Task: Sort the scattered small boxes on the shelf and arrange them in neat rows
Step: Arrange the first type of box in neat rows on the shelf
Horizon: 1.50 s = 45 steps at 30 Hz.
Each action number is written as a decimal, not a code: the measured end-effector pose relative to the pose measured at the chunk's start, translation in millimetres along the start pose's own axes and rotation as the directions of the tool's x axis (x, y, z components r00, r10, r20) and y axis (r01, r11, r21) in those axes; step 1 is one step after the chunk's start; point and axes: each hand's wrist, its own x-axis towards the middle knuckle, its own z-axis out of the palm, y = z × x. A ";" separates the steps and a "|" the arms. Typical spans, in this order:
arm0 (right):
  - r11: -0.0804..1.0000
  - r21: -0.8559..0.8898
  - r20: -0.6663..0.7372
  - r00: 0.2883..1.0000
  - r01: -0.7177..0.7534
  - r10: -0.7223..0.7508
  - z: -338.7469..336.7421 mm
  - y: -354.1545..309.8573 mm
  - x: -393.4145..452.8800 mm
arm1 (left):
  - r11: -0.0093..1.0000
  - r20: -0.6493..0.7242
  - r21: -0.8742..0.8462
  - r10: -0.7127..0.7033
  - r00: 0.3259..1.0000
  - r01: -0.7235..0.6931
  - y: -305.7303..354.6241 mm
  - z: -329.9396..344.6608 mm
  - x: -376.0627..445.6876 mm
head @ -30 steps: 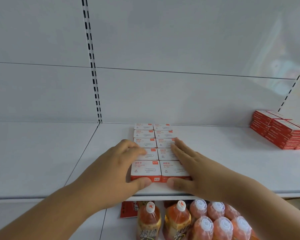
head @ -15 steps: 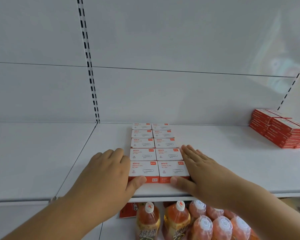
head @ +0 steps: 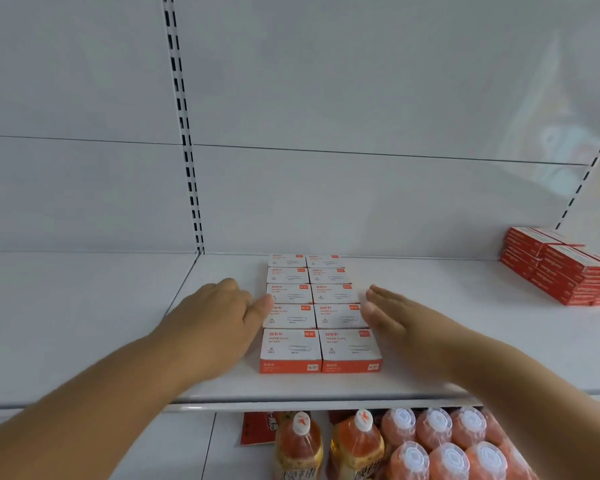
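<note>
Several small white and orange paper-clip boxes (head: 321,315) lie on the white shelf (head: 430,344) in two straight columns running from the front edge toward the back wall. My left hand (head: 219,318) lies flat against the left side of the block, fingertips touching the middle boxes. My right hand (head: 394,317) is flat along the right side, fingers extended beside the same rows. Neither hand holds a box.
A stack of red boxes (head: 565,268) sits at the shelf's far right. On the lower shelf stand orange drink bottles (head: 416,445) and a red packet (head: 258,427). A slotted upright (head: 184,133) runs down the back wall.
Both hands slid back from the front corners of the block to its sides, further along the rows. My thumbs left the front faces of the nearest boxes.
</note>
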 end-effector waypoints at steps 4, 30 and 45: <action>0.986 -0.166 -0.209 0.978 -0.017 -0.019 -4.0 1.4 34.3 | 0.999 0.055 0.036 -0.016 0.998 0.014 6.0 -0.6 31.4; 0.965 -0.208 -0.042 0.987 -0.162 0.157 2.9 -7.2 34.1 | 0.997 0.222 -0.041 -0.062 0.973 0.073 8.1 0.5 13.1; 0.959 -0.172 -0.096 0.973 -0.225 0.211 14.2 -14.6 26.1 | 0.997 0.227 -0.036 -0.052 0.973 0.061 13.0 3.1 9.0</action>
